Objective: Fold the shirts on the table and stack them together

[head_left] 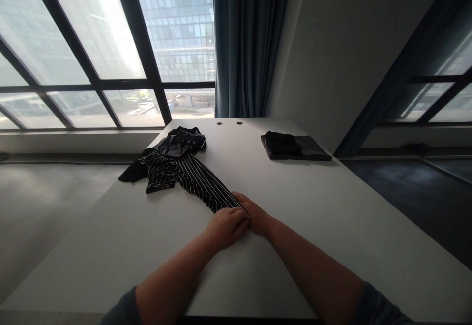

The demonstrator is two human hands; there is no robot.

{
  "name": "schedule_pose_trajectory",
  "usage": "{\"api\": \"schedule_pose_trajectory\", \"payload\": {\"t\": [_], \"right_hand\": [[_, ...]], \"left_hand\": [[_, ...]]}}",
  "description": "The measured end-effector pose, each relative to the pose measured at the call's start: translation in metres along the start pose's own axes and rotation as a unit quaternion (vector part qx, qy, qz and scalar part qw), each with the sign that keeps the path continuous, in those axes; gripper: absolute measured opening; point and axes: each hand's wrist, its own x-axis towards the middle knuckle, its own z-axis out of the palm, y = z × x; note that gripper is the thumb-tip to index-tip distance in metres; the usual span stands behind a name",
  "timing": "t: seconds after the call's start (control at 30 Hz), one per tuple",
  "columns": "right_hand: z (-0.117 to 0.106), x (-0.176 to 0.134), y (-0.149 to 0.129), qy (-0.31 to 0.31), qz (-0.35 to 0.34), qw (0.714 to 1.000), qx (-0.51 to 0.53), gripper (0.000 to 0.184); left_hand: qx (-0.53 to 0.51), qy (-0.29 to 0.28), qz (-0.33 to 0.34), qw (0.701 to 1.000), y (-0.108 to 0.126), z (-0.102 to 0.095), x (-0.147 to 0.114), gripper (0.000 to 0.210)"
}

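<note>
A black garment with thin white stripes (pixel 201 175) stretches from the left side of the white table towards me. Its near end narrows to a strip between my hands. My left hand (pixel 227 225) has its fingers bent over that end. On the other side, my right hand (pixel 254 213) grips the same edge, its fingers partly hidden behind the cloth. The two hands touch or nearly touch. At the garment's far end lies a bunched dark piece with small light dots like snaps or buttons (pixel 180 142); I cannot tell whether it is a separate item.
Folded dark clothes (pixel 295 147) lie in a flat stack at the table's right side. Two round holes pierce the white table (pixel 313 192) near its far edge. Beyond it hang a blue curtain (pixel 250 44) and large windows (pixel 177 30).
</note>
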Motion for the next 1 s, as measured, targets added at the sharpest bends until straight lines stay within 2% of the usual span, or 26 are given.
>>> {"api": "schedule_pose_trajectory", "payload": {"t": [0.17, 0.27, 0.33, 0.4, 0.47, 0.5, 0.67, 0.8, 0.83, 0.9, 0.97, 1.0], "right_hand": [[-0.006, 0.001, -0.013, 0.026, 0.007, 1.000, 0.015, 0.054], [-0.008, 0.002, -0.013, -0.018, -0.033, 0.999, -0.009, 0.038], [-0.008, 0.002, -0.013, -0.044, -0.065, 0.997, -0.008, 0.028], [-0.007, 0.003, -0.014, -0.056, -0.080, 0.995, -0.008, 0.027], [-0.006, 0.003, -0.017, -0.078, -0.082, 0.993, -0.017, 0.031], [-0.004, 0.003, -0.019, -0.098, -0.084, 0.991, -0.027, 0.036], [0.014, 0.006, -0.037, -0.185, -0.087, 0.975, -0.090, 0.068], [0.030, 0.019, -0.046, -0.214, -0.087, 0.969, -0.092, 0.072], [0.033, 0.024, -0.046, -0.204, -0.091, 0.971, -0.082, 0.071], [0.039, 0.035, -0.044, -0.134, -0.086, 0.985, -0.066, 0.066], [0.046, 0.048, -0.042, -0.051, -0.066, 0.994, -0.068, 0.058], [0.050, 0.054, -0.041, -0.030, -0.054, 0.995, -0.080, 0.053]], "left_hand": [[-0.036, -0.043, 0.113, 0.992, 0.008, 0.009, -0.006, 0.021], [-0.047, -0.013, 0.114, 0.992, 0.002, 0.005, -0.009, 0.024], [-0.039, 0.043, 0.060, 0.997, -0.009, -0.003, -0.008, 0.026], [-0.007, 0.114, -0.038, 0.993, -0.026, -0.015, -0.004, 0.029], [0.049, 0.177, -0.142, 0.973, -0.052, -0.031, 0.003, 0.032], [0.080, 0.190, -0.179, 0.962, -0.067, -0.040, 0.008, 0.032], [0.205, 0.135, -0.304, 0.921, -0.151, -0.080, 0.041, 0.039], [0.245, 0.068, -0.337, 0.906, -0.200, -0.098, 0.069, 0.051], [0.246, 0.045, -0.344, 0.905, -0.210, -0.100, 0.075, 0.049], [0.240, 0.011, -0.357, 0.903, -0.226, -0.104, 0.087, 0.042], [0.220, 0.006, -0.376, 0.900, -0.241, -0.106, 0.096, 0.041], [0.208, 0.013, -0.389, 0.898, -0.248, -0.108, 0.099, 0.042]]}}
